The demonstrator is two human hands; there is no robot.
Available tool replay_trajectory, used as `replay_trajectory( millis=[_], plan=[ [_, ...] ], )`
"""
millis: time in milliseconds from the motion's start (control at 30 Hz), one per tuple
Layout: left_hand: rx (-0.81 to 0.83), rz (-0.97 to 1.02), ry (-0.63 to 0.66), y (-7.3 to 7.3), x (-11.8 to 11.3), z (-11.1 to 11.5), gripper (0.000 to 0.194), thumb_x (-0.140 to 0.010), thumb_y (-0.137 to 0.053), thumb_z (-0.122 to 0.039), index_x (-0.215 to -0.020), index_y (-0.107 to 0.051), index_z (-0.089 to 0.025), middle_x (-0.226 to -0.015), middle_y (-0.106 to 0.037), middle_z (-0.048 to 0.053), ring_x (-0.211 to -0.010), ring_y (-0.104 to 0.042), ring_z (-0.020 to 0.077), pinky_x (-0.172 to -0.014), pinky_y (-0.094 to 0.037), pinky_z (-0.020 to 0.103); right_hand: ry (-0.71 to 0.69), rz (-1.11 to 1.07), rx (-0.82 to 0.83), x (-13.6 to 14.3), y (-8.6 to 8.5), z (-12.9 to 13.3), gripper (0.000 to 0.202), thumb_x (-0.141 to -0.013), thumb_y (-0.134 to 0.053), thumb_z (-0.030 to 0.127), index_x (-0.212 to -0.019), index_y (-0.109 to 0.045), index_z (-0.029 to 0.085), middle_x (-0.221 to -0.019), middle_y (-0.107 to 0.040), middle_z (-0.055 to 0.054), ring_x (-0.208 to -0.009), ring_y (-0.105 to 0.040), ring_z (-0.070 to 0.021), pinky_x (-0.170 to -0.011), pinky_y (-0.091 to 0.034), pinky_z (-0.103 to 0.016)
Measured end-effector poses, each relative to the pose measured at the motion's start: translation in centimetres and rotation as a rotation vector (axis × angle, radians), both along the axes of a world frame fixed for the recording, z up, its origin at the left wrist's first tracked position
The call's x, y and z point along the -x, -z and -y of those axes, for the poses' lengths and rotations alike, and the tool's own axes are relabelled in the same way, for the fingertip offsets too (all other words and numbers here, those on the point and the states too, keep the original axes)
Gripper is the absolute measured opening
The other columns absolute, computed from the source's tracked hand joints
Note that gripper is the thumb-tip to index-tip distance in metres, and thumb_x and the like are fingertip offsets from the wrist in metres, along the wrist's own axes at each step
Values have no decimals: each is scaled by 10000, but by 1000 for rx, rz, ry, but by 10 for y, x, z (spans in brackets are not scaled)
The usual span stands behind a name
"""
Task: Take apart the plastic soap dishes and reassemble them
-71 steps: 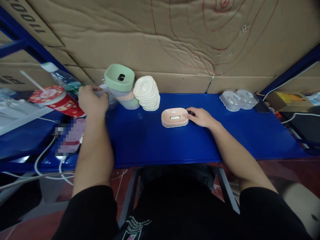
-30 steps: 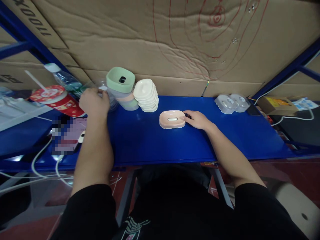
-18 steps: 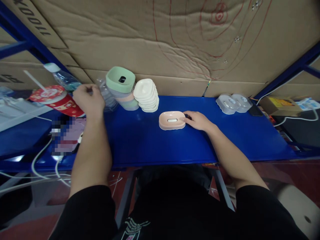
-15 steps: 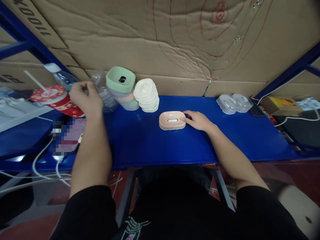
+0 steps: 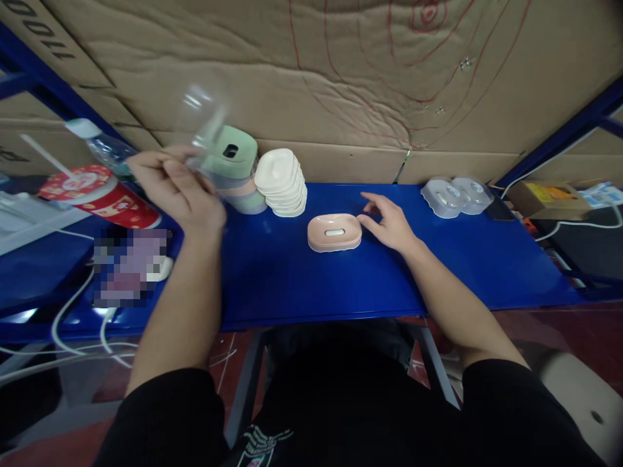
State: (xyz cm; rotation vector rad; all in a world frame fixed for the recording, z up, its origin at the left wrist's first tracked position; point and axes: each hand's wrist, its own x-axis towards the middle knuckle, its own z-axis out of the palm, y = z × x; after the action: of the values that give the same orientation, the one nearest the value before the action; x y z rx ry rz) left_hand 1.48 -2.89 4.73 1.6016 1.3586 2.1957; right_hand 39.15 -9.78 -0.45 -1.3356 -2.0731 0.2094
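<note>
My left hand [image 5: 178, 185] is raised at the left, fingers pinched on a clear plastic cover [image 5: 202, 107]. Motion blurs the cover's outline, and it stands up in front of the cardboard. A pink oval soap dish [image 5: 334, 243] with a small white piece in its centre sits on the blue table. Just right of that dish, my right hand [image 5: 389, 220] is open with fingers apart; its thumb is close to the rim, and I cannot tell whether it touches.
Behind stand stacked green and pink dishes [image 5: 238, 155] and a stack of cream dishes [image 5: 282, 178]. Two clear cases [image 5: 455, 198] lie at the right. At the left are a red cup [image 5: 117, 204] with a straw, a plastic bottle [image 5: 104, 146] and white cables [image 5: 73, 311].
My left hand has come up and right from beside the bottle, lifting the clear cover. My right hand's fingers have come off the pink dish and spread.
</note>
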Motion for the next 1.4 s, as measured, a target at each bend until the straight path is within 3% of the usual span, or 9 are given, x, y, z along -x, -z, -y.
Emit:
replay_trajectory(
  millis=[33, 100, 233, 333, 400, 533, 733, 1000, 1400],
  plan=[
    [-150, -4, 81, 4, -12, 9, 518, -1060, -399, -779, -996, -341, -268, -1016, -688, 53, -481, -356, 88, -481, -322, 270, 19, 2, -10, 1, -2, 3, 719, -1040, -520, 647, -1625, -480, 230, -1310, -749, -140, -1152, -706, -316, -1066, -577, -513],
    [-197, -79, 269, 12, -36, 29, 561, -1026, -468, -821, -969, -397, -268, -877, -708, 17, -412, -319, 71, -436, -260, 269, 55, 29, -11, 5, -6, 9, 846, -1023, -534, 664, -1733, -287, 275, -1487, -673, -152, -1250, -679, -349, -1105, -562, -557],
    [123, -233, 558, 21, -69, 64, 481, -1068, -478, -747, -979, -512, -275, -764, -697, 3, -468, -470, 118, -490, -372, 304, 44, 151, -56, 16, -12, 20, 1098, -982, -565, 740, -1779, 39, 288, -1767, -386, -166, -1532, -484, -445, -1217, -456, -668],
    [342, -230, 749, 25, -78, 67, 516, -1042, -501, -773, -950, -526, -267, -684, -663, -9, -474, -479, 127, -482, -378, 296, 10, 217, -80, 22, -16, 24, 1104, -981, -552, 769, -1781, 46, 299, -1814, -306, -130, -1629, -350, -450, -1266, -395, -690],
    [429, -184, 816, 29, -79, 60, 518, -1032, -521, -771, -961, -539, -259, -654, -650, -18, -445, -440, 115, -467, -367, 282, 1, 233, -63, 24, -18, 25, 1097, -965, -555, 803, -1788, -34, 296, -1798, -349, -122, -1625, -362, -449, -1274, -393, -685],
    [446, -204, 765, 40, -76, 47, 467, -1048, -525, -710, -1109, -607, -255, -739, -684, -3, -493, -493, 121, -495, -401, 278, 42, 195, -5, 25, -18, 26, 1139, -871, -663, 857, -1756, -271, 257, -1684, -532, -142, -1523, -515, -444, -1256, -431, -635],
    [523, -700, 536, 45, -72, 47, 577, -993, -639, -646, -1389, -653, -226, -1151, -739, 74, -854, -700, 204, -790, -576, 353, 88, 156, 122, 23, -17, 22, 1028, -786, -780, 835, -1581, -572, 219, -1376, -774, -131, -1286, -716, -422, -1120, -544, -578],
    [656, -870, 543, 63, -75, 39, 670, -987, -628, -693, -1431, -672, -193, -1406, -677, 159, -1238, -687, 328, -1108, -544, 495, 106, 363, 239, 23, -19, 23, 884, -799, -754, 868, -1406, -723, 227, -1206, -832, -133, -1103, -783, -420, -921, -595, -517],
    [607, -851, 563, 71, -78, 32, 696, -1071, -447, -626, -1451, -651, -79, -1387, -708, 206, -1297, -672, 314, -1171, -505, 475, 140, 359, 309, 26, -23, 21, 682, -882, -686, 821, -1274, -774, 269, -1053, -847, -86, -1002, -797, -371, -800, -556, -436]
  ],
)
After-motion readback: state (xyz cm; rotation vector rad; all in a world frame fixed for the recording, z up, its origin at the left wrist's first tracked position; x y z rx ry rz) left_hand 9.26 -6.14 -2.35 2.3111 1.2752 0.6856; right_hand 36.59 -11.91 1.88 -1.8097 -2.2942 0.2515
